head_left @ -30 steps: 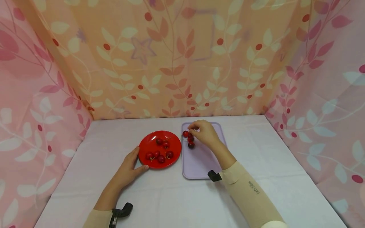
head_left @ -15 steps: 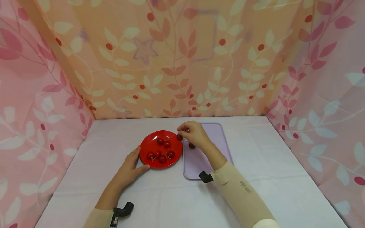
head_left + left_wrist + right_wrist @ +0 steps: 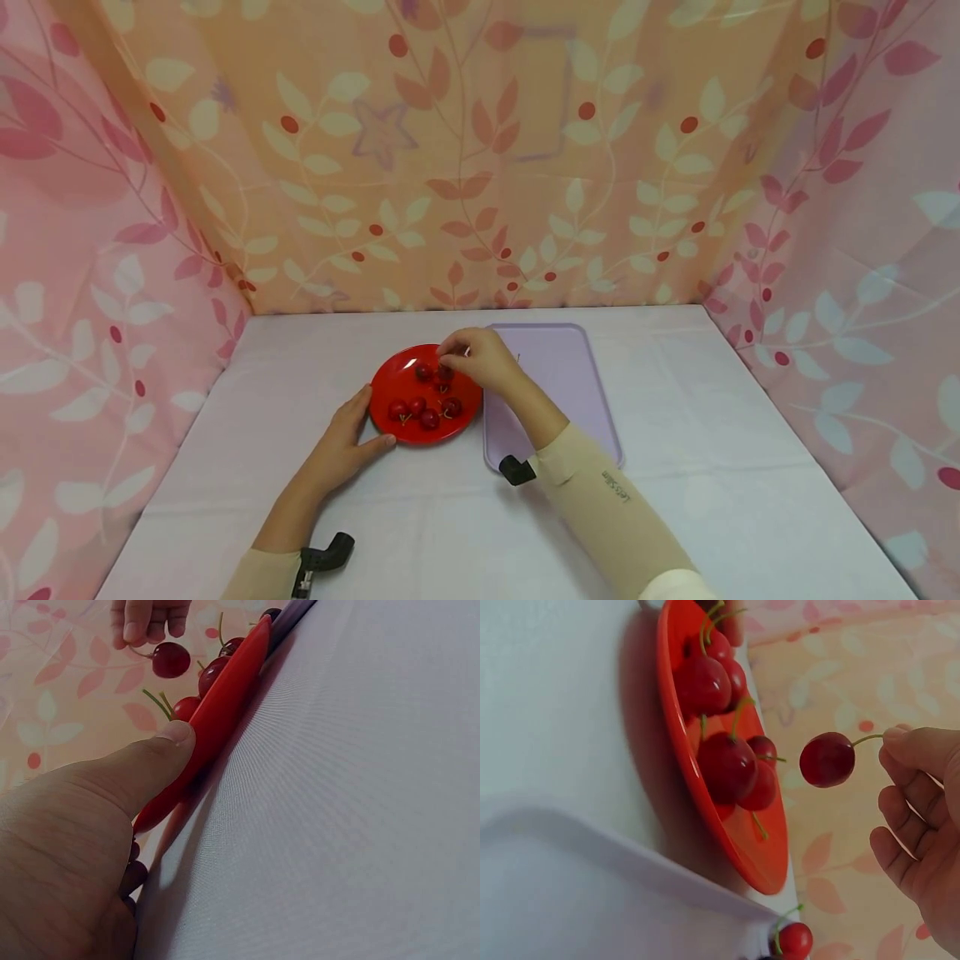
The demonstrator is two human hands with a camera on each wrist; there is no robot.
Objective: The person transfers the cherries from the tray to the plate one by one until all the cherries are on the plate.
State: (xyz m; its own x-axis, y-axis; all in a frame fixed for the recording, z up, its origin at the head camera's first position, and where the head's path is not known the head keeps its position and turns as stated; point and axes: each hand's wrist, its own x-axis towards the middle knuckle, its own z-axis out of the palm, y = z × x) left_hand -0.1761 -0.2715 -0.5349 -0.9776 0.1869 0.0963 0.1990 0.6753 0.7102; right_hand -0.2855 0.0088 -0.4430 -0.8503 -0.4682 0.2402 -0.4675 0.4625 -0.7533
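Observation:
My left hand [image 3: 339, 446] rests at the near-left rim of a red plate [image 3: 393, 383], its fingers along the left edge and its thumb [image 3: 157, 761] on the front rim. Several dark red cherries [image 3: 417, 407] with green stems lie on the plate. Above the plate, my right hand [image 3: 480, 357] pinches a stem between thumb and fingertips. From that stem hangs a cherry [image 3: 827, 760], with a gap between it and those on the plate in the right wrist view. Another cherry [image 3: 793, 941] sits by the tray's edge, mostly hidden behind my right hand in the head view.
A lilac tray [image 3: 558, 367] lies right beside the plate, partly under my right forearm. White cloth [image 3: 675, 375] covers the table. Patterned curtains [image 3: 480, 125] enclose the back and both sides.
My right hand has lifted a cherry from the tray and moved left with it, over the plate. My left hand has stayed at the plate's rim.

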